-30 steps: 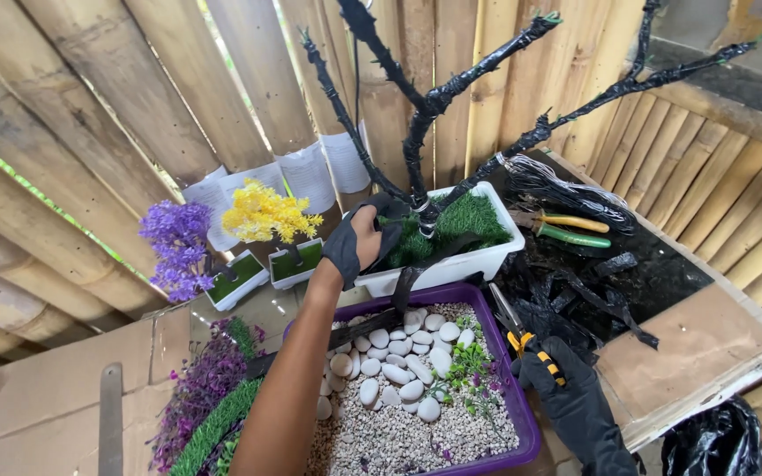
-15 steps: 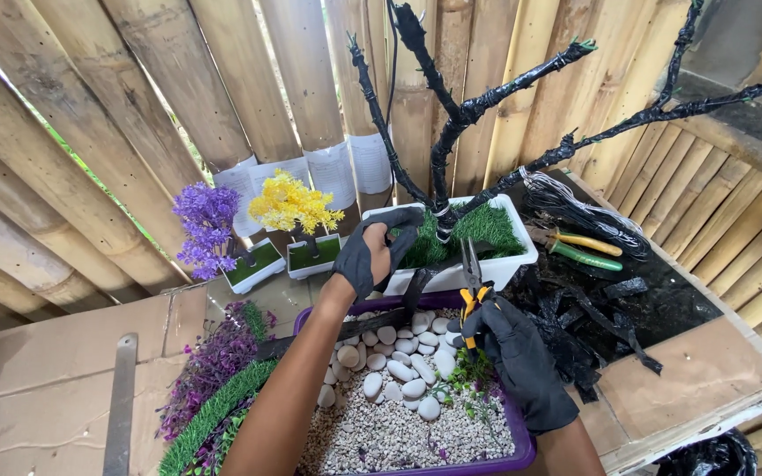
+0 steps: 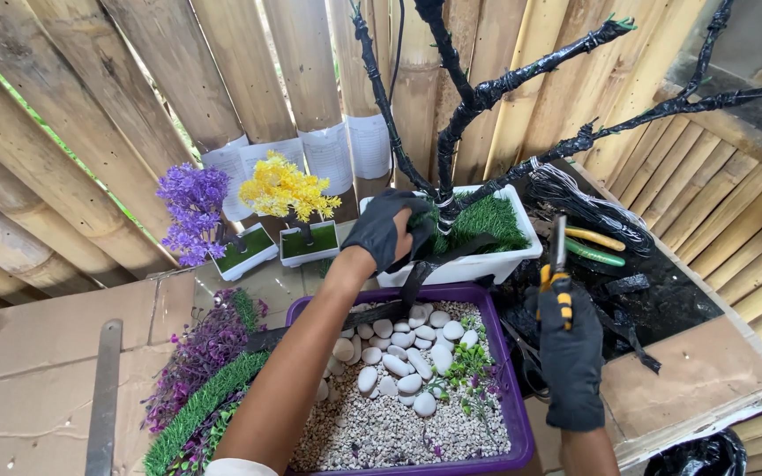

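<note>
Two gloved hands work on one black-wrapped tree (image 3: pixel 451 150) standing in a white rectangular planter (image 3: pixel 478 260) at about 12 o'clock from the purple tray (image 3: pixel 518 414). We see the left hand (image 3: pixel 387 227) with its grip closed around the base of the trunk, just above the green turf in the planter. The right hand (image 3: pixel 566 348) has its grip closed on yellow-handled pliers (image 3: pixel 557 264), tips pointing up, near the planter's 3 o'clock end but apart from it.

Risks, as we judge them: the planter sits close to the tray's far rim and the tree is tall with long branches, so a hard pull at the base could tip it toward 6 o'clock onto the white pebbles (image 3: pixel 403 353) and gravel. The plier tips are near a low branch and a bundle of black wire (image 3: pixel 588 207) at 2 o'clock; a careless swing could snag the wire or tear the black wrapping. A black strap hangs from the planter over the tray rim and could drag things with it.

Further out: small purple tree (image 3: pixel 191 211) and yellow tree (image 3: pixel 284 189) in white pots at 10 o'clock, near enough for the left forearm to knock. Loose purple and green foliage (image 3: pixel 200 379) lies at 8 o'clock on the cardboard-covered bench (image 3: pixel 28 388), with a metal strip (image 3: pixel 103 397) at 9 o'clock. Bamboo wall behind.
</note>
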